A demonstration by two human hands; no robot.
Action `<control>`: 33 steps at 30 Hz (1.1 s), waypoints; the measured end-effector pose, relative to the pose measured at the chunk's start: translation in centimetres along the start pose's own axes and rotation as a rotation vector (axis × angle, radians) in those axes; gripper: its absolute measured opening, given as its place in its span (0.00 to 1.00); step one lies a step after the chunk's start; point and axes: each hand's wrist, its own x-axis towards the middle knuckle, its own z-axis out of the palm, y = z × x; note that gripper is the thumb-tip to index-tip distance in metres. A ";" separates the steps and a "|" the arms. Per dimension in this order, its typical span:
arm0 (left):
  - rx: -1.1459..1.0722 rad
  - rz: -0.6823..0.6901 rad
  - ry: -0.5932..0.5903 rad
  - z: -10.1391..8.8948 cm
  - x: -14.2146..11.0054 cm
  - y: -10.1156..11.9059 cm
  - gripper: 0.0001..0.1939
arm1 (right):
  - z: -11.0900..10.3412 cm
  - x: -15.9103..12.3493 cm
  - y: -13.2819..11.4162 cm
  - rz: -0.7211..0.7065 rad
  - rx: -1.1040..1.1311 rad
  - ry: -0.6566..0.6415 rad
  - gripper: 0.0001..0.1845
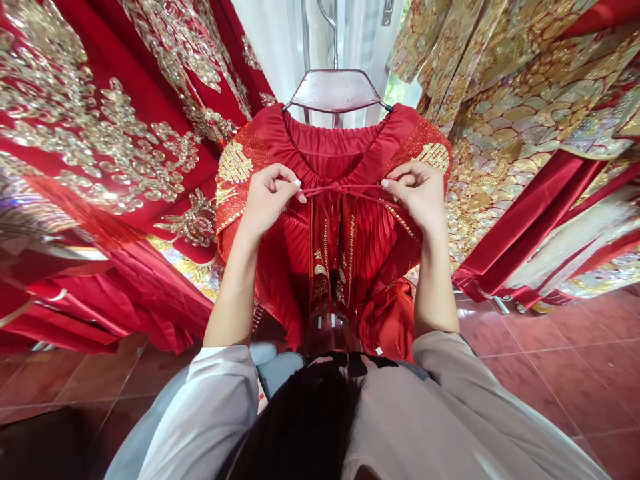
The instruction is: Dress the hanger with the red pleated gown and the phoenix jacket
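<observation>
A red pleated garment [370,240] with gold trim hangs by its gathered neckline from a hanger [335,90] in front of me. Red drawstrings [360,190] meet in a small knot or bow at the front of the neck. My left hand [273,193] pinches the string's left side between thumb and fingers. On the other side, my right hand [417,190] pinches the right side, and the string is stretched nearly straight between the two hands. Gold patterned panels [236,163] lie over the garment's shoulders. Some of the string ends are hidden by the fingers.
Red clothing with gold sequins [120,127] hangs close on the left. Gold scale-patterned garments [515,120] and folded red cloth [540,220] hang on the right. A white door or window frame [280,40] is behind the hanger. The floor has reddish tiles [555,360].
</observation>
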 end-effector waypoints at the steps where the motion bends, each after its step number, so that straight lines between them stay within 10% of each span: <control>1: 0.011 -0.006 -0.021 0.0 0.0 0.0 0.04 | -0.4 0.0 0.1 -0.016 -0.103 0.035 0.10; 11: 0.563 0.304 0.061 -4.0 5.5 5.2 0.12 | -5.7 2.5 -0.5 -0.382 -0.740 0.254 0.24; 15: 0.546 0.105 -0.019 -5.3 7.4 3.8 0.13 | -6.8 4.2 2.7 -0.303 -0.580 0.107 0.29; 22: 0.413 0.148 0.380 -6.0 8.0 1.1 0.24 | -6.7 6.3 6.3 -0.161 -0.215 0.377 0.35; 27: 0.627 0.191 0.606 -4.0 5.3 -0.1 0.12 | -6.6 7.0 8.3 -0.042 -0.006 0.378 0.35; 33: 0.950 0.022 0.432 -3.5 4.0 0.4 0.21 | -7.4 6.1 6.6 -0.103 -0.220 0.269 0.35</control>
